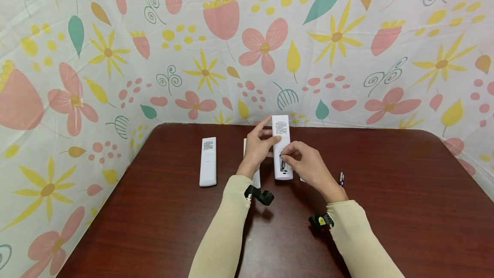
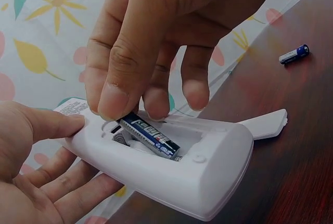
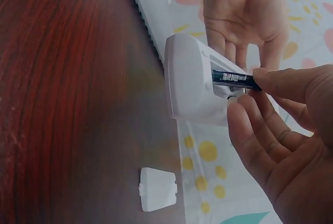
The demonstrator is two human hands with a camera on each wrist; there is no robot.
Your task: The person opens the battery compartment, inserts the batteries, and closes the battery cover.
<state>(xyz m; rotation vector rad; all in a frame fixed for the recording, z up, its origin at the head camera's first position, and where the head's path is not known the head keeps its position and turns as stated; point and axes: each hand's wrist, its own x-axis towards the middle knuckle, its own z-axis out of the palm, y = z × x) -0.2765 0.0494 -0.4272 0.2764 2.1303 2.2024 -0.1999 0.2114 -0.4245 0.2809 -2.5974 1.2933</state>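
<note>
My left hand (image 1: 254, 146) holds a white remote control (image 1: 281, 124) by its sides, its back face up and its battery compartment uncovered. With thumb and fingers, my right hand (image 1: 309, 167) pinches one end of a dark blue battery (image 2: 151, 135). In the left wrist view this battery lies slantwise over the compartment, its far end inside and the pinched end raised. A metal contact shows beside it; whether another battery lies beneath is hidden. The white compartment cover (image 3: 157, 189) lies on the table, apart from the remote.
A loose battery (image 1: 341, 178) lies on the table right of my right hand. A second white remote (image 1: 208, 162) lies face down at the left. Another white item (image 1: 257, 179) is partly hidden beneath my left hand. A patterned cloth (image 1: 266, 33) hangs behind the table (image 1: 405, 209).
</note>
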